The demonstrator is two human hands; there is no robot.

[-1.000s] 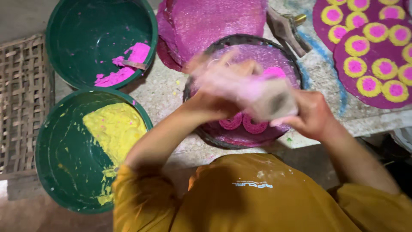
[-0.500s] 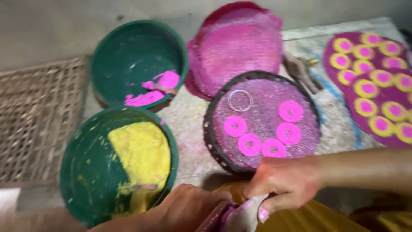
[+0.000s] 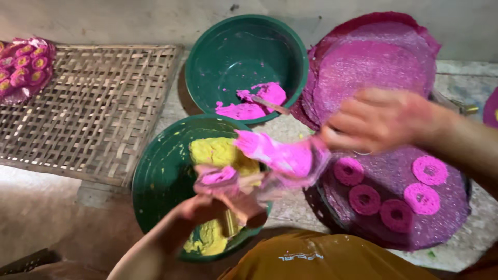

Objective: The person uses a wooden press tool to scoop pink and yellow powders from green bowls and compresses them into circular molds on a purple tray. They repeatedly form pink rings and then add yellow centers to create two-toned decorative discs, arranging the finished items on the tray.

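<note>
The piping bag (image 3: pixel 275 161) is a soft, clear plastic pouch smeared and filled with bright pink paste. It lies stretched roughly level, motion-blurred, above the near rim of the green bowl of yellow paste (image 3: pixel 171 181). The left hand (image 3: pixel 218 205) grips its crumpled end; the right hand (image 3: pixel 378 122) holds its fuller end.

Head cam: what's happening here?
A person works pink dough in a clear bag between both hands, left hand below, right hand above, over a green bowl of yellow dough. Four pink rings lie on a round purple tray. Another green bowl holds pink dough; a woven mat lies left.
</note>
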